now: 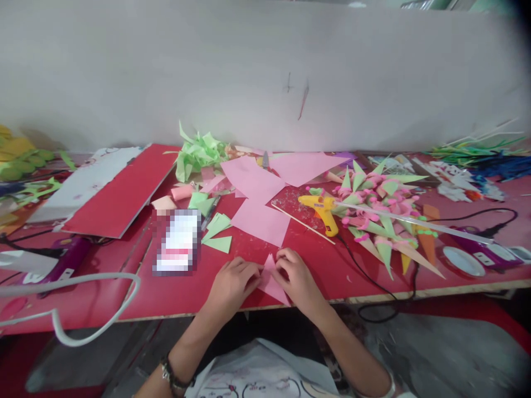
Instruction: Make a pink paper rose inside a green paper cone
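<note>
At the front of the red table a small pink paper piece (274, 287), folded to a point, lies between my hands. My left hand (236, 282) grips its left edge with fingers bent together. On the opposite side, my right hand (296, 276) pinches the paper near its upper tip. The fingertips partly hide the folds. Just beyond my hands lies a flat pink sheet (261, 218), with larger pink sheets (255, 177) behind it. Several light green paper triangles (219, 243) rest to the left of the sheet.
A yellow hot glue gun (326, 213) lies right of centre, its black cord (365, 271) trailing over the front edge. Beside it sits a pile of paper cones (384, 213). A blurred phone (177, 243), a red board (120, 190) and a white cable (103, 331) are leftward.
</note>
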Action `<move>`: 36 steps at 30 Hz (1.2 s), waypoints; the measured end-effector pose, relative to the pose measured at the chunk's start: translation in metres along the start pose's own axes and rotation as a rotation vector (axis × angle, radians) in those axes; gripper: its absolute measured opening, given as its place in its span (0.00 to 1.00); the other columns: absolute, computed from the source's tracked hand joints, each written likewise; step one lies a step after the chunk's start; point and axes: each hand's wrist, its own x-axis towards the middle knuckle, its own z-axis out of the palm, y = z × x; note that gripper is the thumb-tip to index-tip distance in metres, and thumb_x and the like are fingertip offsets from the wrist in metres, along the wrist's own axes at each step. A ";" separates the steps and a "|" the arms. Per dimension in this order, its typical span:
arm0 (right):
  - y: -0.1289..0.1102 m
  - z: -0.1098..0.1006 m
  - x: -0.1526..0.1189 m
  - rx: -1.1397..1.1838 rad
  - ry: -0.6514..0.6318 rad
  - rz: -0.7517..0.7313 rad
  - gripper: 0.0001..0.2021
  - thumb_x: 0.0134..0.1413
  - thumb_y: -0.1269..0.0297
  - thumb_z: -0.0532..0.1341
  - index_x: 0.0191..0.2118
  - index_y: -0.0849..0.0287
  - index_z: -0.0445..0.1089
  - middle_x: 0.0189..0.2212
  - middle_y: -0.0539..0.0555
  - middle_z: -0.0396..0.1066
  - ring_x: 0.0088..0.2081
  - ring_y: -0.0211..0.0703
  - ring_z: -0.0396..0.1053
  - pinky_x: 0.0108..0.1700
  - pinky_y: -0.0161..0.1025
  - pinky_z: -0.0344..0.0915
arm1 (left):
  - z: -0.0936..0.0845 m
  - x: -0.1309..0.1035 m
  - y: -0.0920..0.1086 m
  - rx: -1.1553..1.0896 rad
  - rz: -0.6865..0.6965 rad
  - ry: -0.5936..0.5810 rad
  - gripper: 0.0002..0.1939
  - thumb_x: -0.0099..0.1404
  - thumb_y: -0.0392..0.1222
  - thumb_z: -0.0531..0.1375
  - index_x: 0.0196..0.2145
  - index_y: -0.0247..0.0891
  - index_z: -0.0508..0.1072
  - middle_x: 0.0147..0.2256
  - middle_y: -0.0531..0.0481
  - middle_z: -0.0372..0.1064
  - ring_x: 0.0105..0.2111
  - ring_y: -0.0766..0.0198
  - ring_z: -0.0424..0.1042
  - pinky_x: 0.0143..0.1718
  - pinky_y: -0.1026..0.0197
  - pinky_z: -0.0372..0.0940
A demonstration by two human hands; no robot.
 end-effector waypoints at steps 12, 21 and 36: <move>-0.001 0.003 -0.001 -0.053 -0.004 0.046 0.10 0.50 0.70 0.54 0.21 0.58 0.55 0.32 0.53 0.60 0.35 0.41 0.59 0.37 0.38 0.59 | 0.000 0.003 -0.002 0.046 0.006 -0.077 0.11 0.59 0.36 0.52 0.41 0.40 0.66 0.43 0.49 0.65 0.41 0.61 0.64 0.41 0.58 0.60; -0.003 0.005 -0.001 -0.125 0.034 0.050 0.10 0.50 0.70 0.53 0.21 0.57 0.54 0.28 0.53 0.58 0.31 0.41 0.58 0.34 0.37 0.59 | -0.003 0.008 -0.005 0.129 0.133 -0.142 0.15 0.64 0.40 0.47 0.46 0.42 0.65 0.50 0.52 0.61 0.42 0.62 0.63 0.42 0.57 0.58; -0.002 -0.015 -0.024 -0.175 -0.207 -0.284 0.12 0.53 0.66 0.52 0.43 0.54 0.65 0.42 0.55 0.63 0.45 0.43 0.59 0.46 0.42 0.57 | -0.018 0.016 -0.012 0.134 0.244 -0.276 0.19 0.63 0.41 0.49 0.52 0.47 0.58 0.52 0.55 0.58 0.40 0.64 0.61 0.43 0.59 0.55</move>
